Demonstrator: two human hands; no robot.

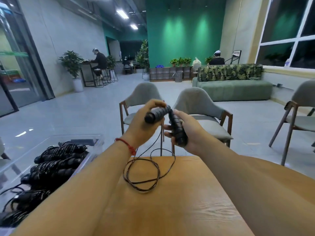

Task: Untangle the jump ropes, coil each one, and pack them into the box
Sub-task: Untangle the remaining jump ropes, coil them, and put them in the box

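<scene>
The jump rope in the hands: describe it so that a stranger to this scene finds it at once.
Start at the wooden table. Above its far edge the left hand and right hand each grip a black ribbed handle, and a thin cord hangs into loose loops on the tabletop. Unlike the coiled ropes in the clear box at left, it is unwound.
</scene>
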